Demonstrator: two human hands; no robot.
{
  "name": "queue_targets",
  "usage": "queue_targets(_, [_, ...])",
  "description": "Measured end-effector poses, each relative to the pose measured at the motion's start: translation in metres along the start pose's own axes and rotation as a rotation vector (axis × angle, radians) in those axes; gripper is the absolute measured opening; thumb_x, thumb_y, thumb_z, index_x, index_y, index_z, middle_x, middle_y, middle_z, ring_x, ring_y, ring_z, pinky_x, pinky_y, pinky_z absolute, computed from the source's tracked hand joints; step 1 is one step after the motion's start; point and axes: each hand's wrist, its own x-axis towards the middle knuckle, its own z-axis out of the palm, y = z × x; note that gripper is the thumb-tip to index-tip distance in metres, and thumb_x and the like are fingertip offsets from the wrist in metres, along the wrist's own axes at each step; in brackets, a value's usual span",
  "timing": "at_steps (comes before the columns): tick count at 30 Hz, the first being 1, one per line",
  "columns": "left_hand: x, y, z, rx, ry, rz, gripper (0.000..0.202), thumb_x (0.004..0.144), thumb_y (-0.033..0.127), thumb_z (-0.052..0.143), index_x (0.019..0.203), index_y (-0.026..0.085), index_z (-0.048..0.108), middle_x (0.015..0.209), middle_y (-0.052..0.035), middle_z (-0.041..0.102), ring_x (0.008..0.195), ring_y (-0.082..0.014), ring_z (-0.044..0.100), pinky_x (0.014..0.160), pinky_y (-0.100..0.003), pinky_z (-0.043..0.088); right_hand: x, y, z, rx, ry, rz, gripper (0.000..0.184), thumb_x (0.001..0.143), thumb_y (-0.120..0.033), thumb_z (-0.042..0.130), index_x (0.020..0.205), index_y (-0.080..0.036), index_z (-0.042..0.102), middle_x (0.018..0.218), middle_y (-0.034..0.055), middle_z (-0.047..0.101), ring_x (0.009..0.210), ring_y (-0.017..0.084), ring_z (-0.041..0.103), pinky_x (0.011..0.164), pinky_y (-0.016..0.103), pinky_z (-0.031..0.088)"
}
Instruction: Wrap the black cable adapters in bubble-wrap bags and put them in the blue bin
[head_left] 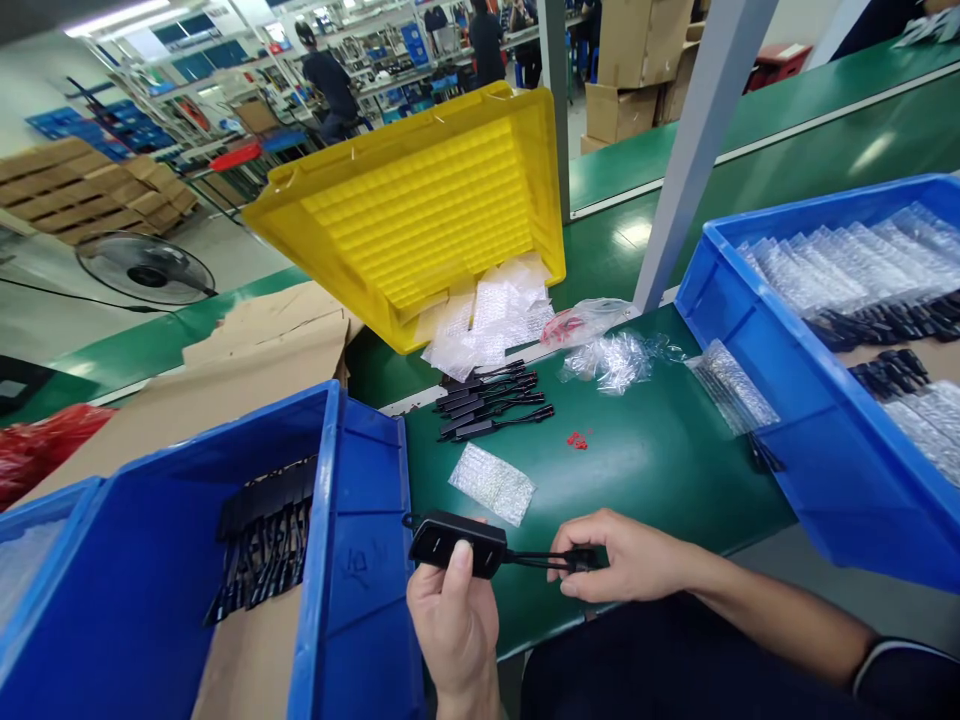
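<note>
Two hands on one part. My left hand (454,625) is closed around a black adapter (456,538), thumb laid over its near face, holding it just above the near edge of the green table (660,470). A short cord (529,557) leaves the adapter to the right. My right hand (634,558) pinches the plug (583,560) at its end between thumb and fingers. The cord is about level.

Surroundings:
- A bubble bag (491,483) lies flat on the table, just beyond the adapter.
- A pile of black parts (491,400) with cords sits farther back, with red bits (576,439) to its right.
- The left blue bin (360,560), just beside my left hand, holds black parts on cardboard.
- The right blue bin (757,330) holds bagged parts.
- The yellow bin (427,200) is tilted at the back, with bubble bags at its lower lip.
- Crumpled clear bags (615,358) lie near it.
</note>
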Motion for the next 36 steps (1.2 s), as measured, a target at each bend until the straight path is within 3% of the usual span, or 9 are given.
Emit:
queue_targets(3, [0.003,0.001,-0.002,-0.021,0.05,-0.018,0.033,0.055,0.04,0.086,0.072,0.016,0.07,0.065,-0.0012,0.066,0.061,-0.0134,0.063,0.055,-0.021,0.053,-0.003,-0.001,-0.002,0.049,0.02,0.019,0.022,0.079,-0.029,0.07,0.095,-0.014,0.069,0.079,0.001,0.067,0.066,0.012,0.056,0.062,0.023,0.044])
queue_targets(7, [0.009,0.002,-0.002,-0.066,0.061,-0.023,0.035,0.056,0.041,0.085,0.071,0.016,0.067,0.061,0.0018,0.061,0.057,-0.0103,0.058,0.05,-0.018,0.049,-0.003,-0.001,-0.004,0.389,-0.077,0.048,0.035,0.079,-0.045,0.071,0.088,-0.012,0.064,0.086,0.0058,0.068,0.069,0.011,0.061,0.064,0.024,0.05])
queue_targets(10, [0.012,-0.001,-0.001,-0.058,0.054,-0.038,0.033,0.058,0.041,0.083,0.072,0.016,0.067,0.063,0.001,0.063,0.06,-0.0116,0.059,0.051,-0.02,0.048,0.001,0.002,0.0,0.619,-0.103,0.1,0.043,0.081,-0.054,0.067,0.078,-0.012,0.059,0.078,0.0059,0.067,0.062,0.01,0.062,0.055,0.021,0.051])
queue_targets(15, [0.017,-0.011,-0.002,-0.073,0.098,-0.085,0.033,0.058,0.04,0.083,0.075,0.016,0.068,0.068,0.0008,0.065,0.064,-0.0116,0.06,0.055,-0.02,0.049,0.009,0.006,0.009,0.821,-0.194,0.225,0.043,0.071,-0.05,0.076,0.075,-0.011,0.059,0.074,0.0051,0.067,0.056,0.009,0.062,0.042,0.015,0.049])
queue_targets(18, [0.019,-0.014,-0.002,-0.068,0.113,-0.067,0.031,0.06,0.039,0.082,0.074,0.015,0.068,0.067,0.0013,0.065,0.065,-0.012,0.061,0.055,-0.02,0.048,0.012,0.006,0.012,0.818,-0.207,0.268,0.039,0.067,-0.046,0.077,0.073,-0.012,0.059,0.072,0.0038,0.066,0.054,0.009,0.062,0.038,0.013,0.047])
queue_targets(24, [0.017,-0.015,0.0,-0.018,0.183,0.044,0.033,0.057,0.037,0.084,0.078,0.016,0.069,0.067,0.0026,0.067,0.063,-0.0117,0.062,0.061,-0.023,0.051,0.012,0.005,0.009,0.588,-0.051,0.267,0.021,0.066,-0.028,0.072,0.066,-0.014,0.056,0.062,-0.001,0.062,0.056,0.008,0.06,0.038,0.01,0.045])
queue_targets(30, [0.014,-0.015,0.0,0.009,0.08,0.014,0.035,0.061,0.041,0.083,0.08,0.016,0.069,0.067,0.0006,0.067,0.065,-0.0144,0.064,0.061,-0.025,0.052,0.011,0.02,0.014,0.851,-0.12,0.344,0.037,0.061,-0.044,0.077,0.063,-0.014,0.055,0.06,0.0003,0.062,0.047,0.009,0.058,0.032,0.013,0.044])
queue_targets(36, [0.021,-0.004,-0.005,-0.034,0.083,0.081,0.03,0.062,0.041,0.081,0.076,0.017,0.069,0.065,0.0016,0.065,0.062,-0.0124,0.061,0.056,-0.022,0.05,0.004,0.024,0.011,0.705,-0.138,0.302,0.043,0.063,-0.049,0.078,0.07,-0.015,0.054,0.065,0.0006,0.062,0.054,0.01,0.059,0.044,0.019,0.048])
